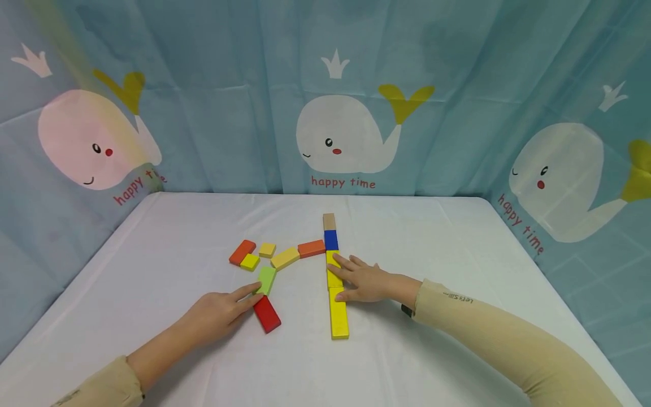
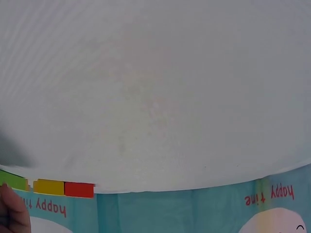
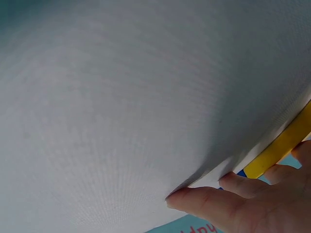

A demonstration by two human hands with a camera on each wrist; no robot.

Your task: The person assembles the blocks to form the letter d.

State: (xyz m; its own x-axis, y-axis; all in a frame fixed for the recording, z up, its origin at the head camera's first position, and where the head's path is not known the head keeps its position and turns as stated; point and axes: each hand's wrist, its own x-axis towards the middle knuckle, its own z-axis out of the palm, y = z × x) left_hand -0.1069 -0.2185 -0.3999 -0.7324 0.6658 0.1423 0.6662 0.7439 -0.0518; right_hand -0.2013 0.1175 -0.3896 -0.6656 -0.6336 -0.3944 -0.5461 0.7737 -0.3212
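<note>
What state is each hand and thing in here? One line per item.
Left hand: fingertips touching the green block
Right hand: fingers spread, touching the two long yellow blocks
Green block: lying, angled
Red block: lying, angled
Two long yellow blocks: lying end to end
Blue block: lying in line between yellow and wooden blocks
Wooden block: lying at the row's far end
Curtain: hanging, creased

from overhead, the head view looks forward-down; both low, inverted wrist views share its tabletop (image 1: 407,237).
</note>
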